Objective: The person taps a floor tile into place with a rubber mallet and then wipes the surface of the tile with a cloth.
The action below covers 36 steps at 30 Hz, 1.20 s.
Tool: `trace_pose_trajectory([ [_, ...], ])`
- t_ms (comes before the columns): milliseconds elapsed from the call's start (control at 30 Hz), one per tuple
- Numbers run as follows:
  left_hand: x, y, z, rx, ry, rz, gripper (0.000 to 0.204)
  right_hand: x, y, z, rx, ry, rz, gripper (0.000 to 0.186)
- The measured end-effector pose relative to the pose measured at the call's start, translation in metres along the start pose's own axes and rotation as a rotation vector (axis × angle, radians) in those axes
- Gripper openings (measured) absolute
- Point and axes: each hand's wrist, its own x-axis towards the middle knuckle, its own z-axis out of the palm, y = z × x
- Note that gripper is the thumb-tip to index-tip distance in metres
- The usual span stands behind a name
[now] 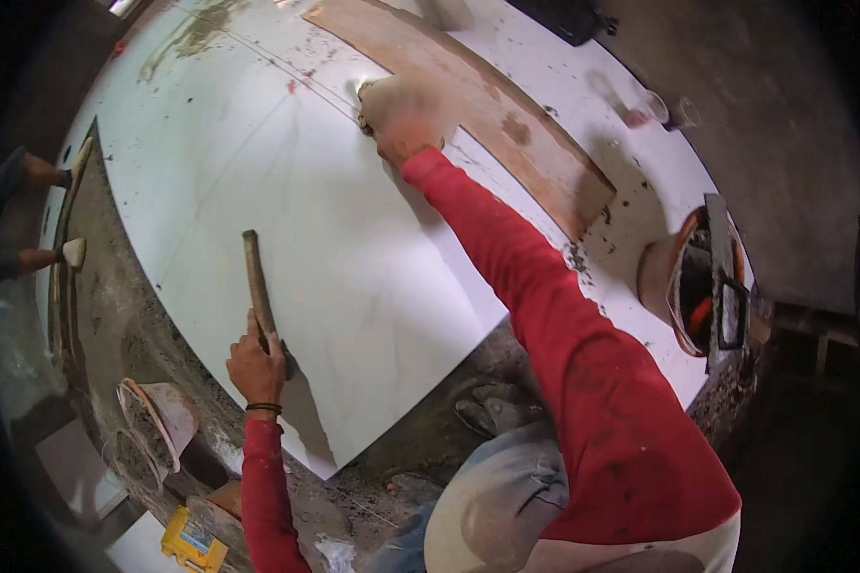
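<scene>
My left hand (257,368) is closed around a wooden stick-like handle (255,272), which points away from me over a large glossy white tile (354,277). Whether a tool head sits at its near end cannot be made out. My right arm reaches far across the tile. At its end my right hand (409,137) is on a pale rounded bundle (392,95) with a dirty, ragged left edge. Blur hides the fingers and the bundle's kind. Beside that hand lies a long brown wooden board (487,86), its surface stained.
A pail (657,277) with a dark float-like tool (728,263) across it stands at right. Clear cups (683,113) lie farther off. Mortar pails (167,420) and a yellow packet (193,544) are at lower left. Another person's foot (74,252) rests by a long pole (67,215).
</scene>
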Motion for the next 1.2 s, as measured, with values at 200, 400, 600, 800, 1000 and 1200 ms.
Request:
trace_pose_trajectory([
  [200, 0.001, 0.033, -0.003, -0.078, 0.064, 0.023, 0.069, -0.122, 0.100, -0.036, -0.095, 0.039, 0.057, 0.050],
  [400, -0.020, 0.056, -0.041, -0.225, 0.232, 0.219, 0.067, -0.208, 0.166, -0.074, -0.178, -0.238, 0.112, 0.055],
  [600, -0.051, 0.035, -0.052, -0.373, 0.141, 0.301, 0.058, -0.145, 0.169, -0.189, 0.171, -0.210, 0.043, 0.043],
  [800, -0.009, 0.102, -0.016, -0.593, 0.073, 0.389, 0.053, -0.014, 0.059, -0.052, 0.170, 0.060, -0.011, 0.047],
  [1000, 0.057, 0.171, 0.014, -0.589, 0.258, 0.273, 0.052, 0.104, -0.051, 0.017, -0.004, 0.049, -0.045, 0.049],
  [1200, 0.078, 0.210, 0.023, -0.568, 0.308, 0.159, 0.049, 0.193, -0.029, 0.035, 0.172, -0.164, -0.034, 0.057],
])
